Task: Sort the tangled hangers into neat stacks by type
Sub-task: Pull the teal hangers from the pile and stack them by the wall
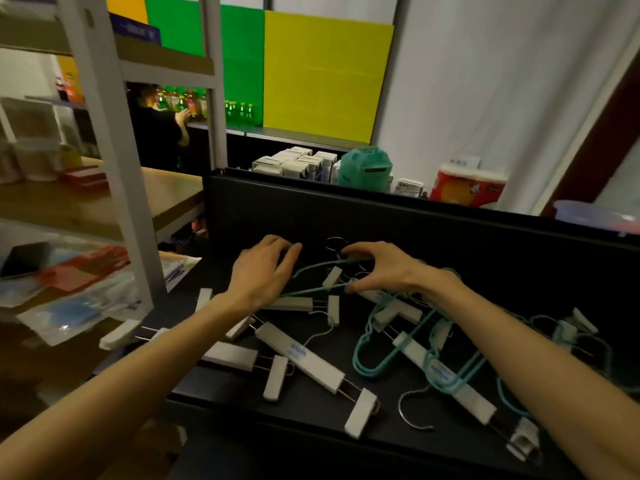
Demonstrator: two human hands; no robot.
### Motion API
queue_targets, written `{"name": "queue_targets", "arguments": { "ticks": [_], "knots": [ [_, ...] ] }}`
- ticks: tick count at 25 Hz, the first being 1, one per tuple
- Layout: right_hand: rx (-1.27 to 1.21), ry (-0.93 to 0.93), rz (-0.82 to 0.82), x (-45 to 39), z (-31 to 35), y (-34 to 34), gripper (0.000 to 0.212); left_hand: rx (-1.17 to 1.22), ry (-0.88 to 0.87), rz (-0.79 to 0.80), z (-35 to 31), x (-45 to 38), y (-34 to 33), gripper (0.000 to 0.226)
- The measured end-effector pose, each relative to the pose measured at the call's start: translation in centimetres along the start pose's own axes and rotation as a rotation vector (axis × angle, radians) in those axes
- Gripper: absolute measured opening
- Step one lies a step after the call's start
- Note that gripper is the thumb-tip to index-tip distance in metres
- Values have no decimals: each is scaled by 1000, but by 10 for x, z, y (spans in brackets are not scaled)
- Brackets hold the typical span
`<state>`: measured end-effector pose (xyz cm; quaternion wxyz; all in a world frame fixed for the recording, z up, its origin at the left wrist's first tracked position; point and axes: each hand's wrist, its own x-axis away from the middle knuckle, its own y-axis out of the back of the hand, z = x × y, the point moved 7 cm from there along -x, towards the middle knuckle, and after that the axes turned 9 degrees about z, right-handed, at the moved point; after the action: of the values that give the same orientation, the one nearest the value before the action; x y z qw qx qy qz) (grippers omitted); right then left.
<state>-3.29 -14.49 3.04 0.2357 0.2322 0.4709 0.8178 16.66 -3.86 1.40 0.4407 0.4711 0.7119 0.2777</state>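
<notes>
A tangle of hangers lies on a black table (pixel 214 386). White clip hangers (pixel 300 358) with metal hooks sprawl across the near middle and left. Teal wire hangers (pixel 377 355) are knotted with more white clip hangers on the right. My right hand (pixel 377 266) pinches one teal wire hanger (pixel 311 268) at the far middle of the pile. My left hand (pixel 263 271) rests over the other end of that same teal hanger, fingers spread and curled down; whether it grips is hidden.
A black upright panel (pixel 346 216) backs the table. Behind it stand white cartons (pixel 294 164), a teal bag (pixel 367 168) and a red pack (pixel 467 188). White shelving (pixel 114 188) with packets stands at the left; a person (pixel 156 126) works beyond it.
</notes>
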Motion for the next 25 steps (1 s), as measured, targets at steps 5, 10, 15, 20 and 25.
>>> {"name": "queue_targets", "arguments": {
  "ticks": [5, 10, 15, 20, 25],
  "knots": [
    [-51, -30, -230, 35, 2, 9, 80, 80, -127, -135, -21, -2, 10, 44],
    [104, -142, -532, 90, -17, 38, 84, 226, -149, -209, -53, -2, -2, 63],
    [222, -436, -643, 157, -76, 37, 86, 57, -143, 184, -108, 2, -84, 92],
    [221, -526, -673, 195, -112, 26, 88, -245, -200, 440, -151, 3, -141, 93],
    [116, -527, -714, 206, -130, 20, 92, -274, -228, 440, -163, -9, -138, 75]
  ]
}}
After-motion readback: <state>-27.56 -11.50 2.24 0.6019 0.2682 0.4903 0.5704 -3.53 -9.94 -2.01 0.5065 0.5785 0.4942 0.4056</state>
